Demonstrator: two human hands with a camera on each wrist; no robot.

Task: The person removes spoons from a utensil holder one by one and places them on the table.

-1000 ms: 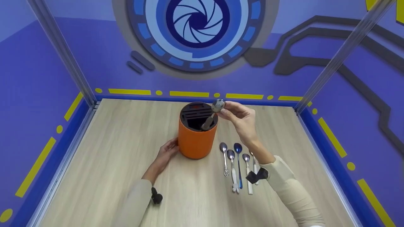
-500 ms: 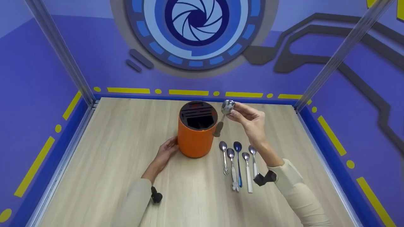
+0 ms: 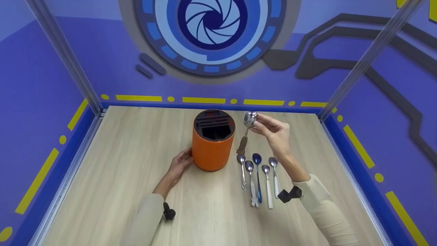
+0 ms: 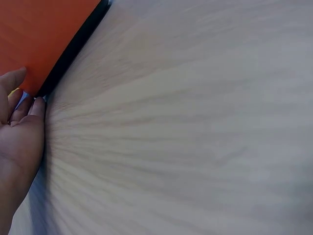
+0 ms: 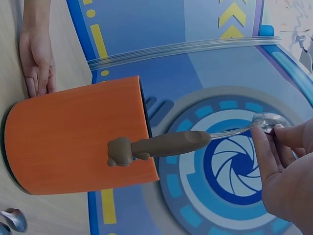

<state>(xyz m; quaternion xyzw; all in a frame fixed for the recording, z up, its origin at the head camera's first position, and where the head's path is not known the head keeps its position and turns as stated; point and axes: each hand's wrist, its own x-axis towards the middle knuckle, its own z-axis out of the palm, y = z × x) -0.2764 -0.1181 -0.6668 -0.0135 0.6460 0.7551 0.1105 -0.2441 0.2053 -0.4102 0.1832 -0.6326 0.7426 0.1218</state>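
Observation:
My right hand (image 3: 276, 135) pinches a spoon by its metal bowl (image 3: 250, 119), and its brown handle (image 3: 242, 145) hangs down, apart from the orange utensil holder. In the right wrist view that handle (image 5: 166, 144) ends in a small animal figure. The upright orange utensil holder (image 3: 212, 153) has a dark slotted top with one larger opening. Low on its left side, my left hand (image 3: 179, 165) touches it with loosely extended fingers; the left wrist view also shows this hand (image 4: 22, 132) by the holder's dark base.
Several spoons lie in a row right of the holder, among them a blue spoon (image 3: 257, 159), one with an ornate silver handle (image 3: 243, 172) and a white-handled one (image 3: 269, 191). Blue printed walls (image 3: 136, 82) and metal posts enclose the wooden table (image 3: 136, 136).
One second ago the spoon's handle was at the holder's large opening. My right hand has carried it right and slightly nearer. The left hand stays against the holder.

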